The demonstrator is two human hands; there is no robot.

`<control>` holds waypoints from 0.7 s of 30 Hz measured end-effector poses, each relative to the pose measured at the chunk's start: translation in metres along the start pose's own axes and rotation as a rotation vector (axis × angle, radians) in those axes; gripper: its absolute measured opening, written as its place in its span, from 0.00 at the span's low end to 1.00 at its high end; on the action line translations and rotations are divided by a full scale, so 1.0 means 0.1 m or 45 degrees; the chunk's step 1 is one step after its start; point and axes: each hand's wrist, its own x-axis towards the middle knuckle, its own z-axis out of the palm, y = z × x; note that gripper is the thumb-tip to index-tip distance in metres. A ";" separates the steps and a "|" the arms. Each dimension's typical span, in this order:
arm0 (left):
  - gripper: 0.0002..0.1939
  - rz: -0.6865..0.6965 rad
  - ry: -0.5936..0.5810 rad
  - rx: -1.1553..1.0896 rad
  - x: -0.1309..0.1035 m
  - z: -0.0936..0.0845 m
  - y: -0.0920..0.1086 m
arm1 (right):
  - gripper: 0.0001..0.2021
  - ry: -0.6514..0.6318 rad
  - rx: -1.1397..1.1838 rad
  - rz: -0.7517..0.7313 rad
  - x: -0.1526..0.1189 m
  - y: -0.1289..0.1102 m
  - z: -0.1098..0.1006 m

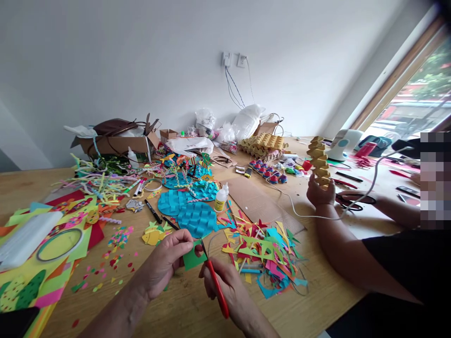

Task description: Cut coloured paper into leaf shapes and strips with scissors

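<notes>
My left hand (160,263) pinches a small piece of green paper (193,257) by its left side, near the table's front. Red-handled scissors (217,288) are in my right hand (227,286), with their dark blades at the paper's upper right edge. Just behind the paper lie round blue woven paper pieces (197,219) and a white glue bottle (221,198). Yellow fish cutouts (153,236) lie behind my left hand, beside a black marker (152,212). Colourful paper scraps (264,253) are piled to the right of my right hand.
At the right, another person's hand (321,190) holds an egg-carton strip (318,159). A white cable (317,216) crosses the table there. Brown cardboard (262,202) lies in the middle, coloured sheets (79,241) and a tape roll (59,245) at the left. Boxes (116,145) stand along the wall.
</notes>
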 end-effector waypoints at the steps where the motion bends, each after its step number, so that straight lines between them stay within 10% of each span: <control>1: 0.05 -0.010 -0.008 -0.003 0.01 0.01 0.00 | 0.12 0.005 0.018 0.006 0.00 0.01 -0.01; 21: 0.05 -0.111 -0.099 0.053 0.26 0.12 -0.04 | 0.20 0.163 0.302 0.062 -0.01 0.06 -0.06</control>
